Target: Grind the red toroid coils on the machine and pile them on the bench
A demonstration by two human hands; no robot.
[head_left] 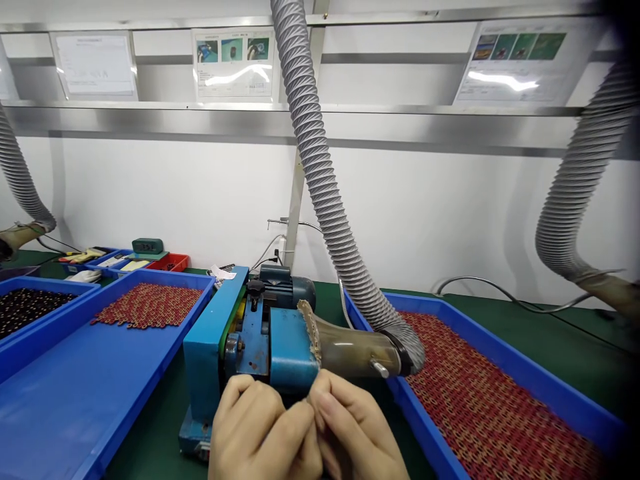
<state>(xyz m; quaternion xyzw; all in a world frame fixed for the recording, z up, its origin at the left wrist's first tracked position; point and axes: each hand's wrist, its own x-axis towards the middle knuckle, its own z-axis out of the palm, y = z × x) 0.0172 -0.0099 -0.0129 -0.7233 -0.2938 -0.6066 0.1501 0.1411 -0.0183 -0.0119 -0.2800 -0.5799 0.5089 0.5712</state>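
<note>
Both my hands meet at the bottom centre, just in front of a blue belt grinding machine [295,343]. My left hand [265,427] is closed, its fingers curled in, knuckles toward me. Against it, my right hand [350,427] is also closed, thumb and forefinger pinched together. Whatever lies between the fingertips is hidden. Behind the right fingertips, a brownish clear duct [355,350] joins the machine to a grey ribbed hose [325,167].
Right of the machine lies a blue tray [545,393] full of small red parts. A second blue tray [115,393] at left has red parts [150,303] at its far end. Beyond it sits a tray of dark parts [30,307]. Another hose [580,187] hangs at right.
</note>
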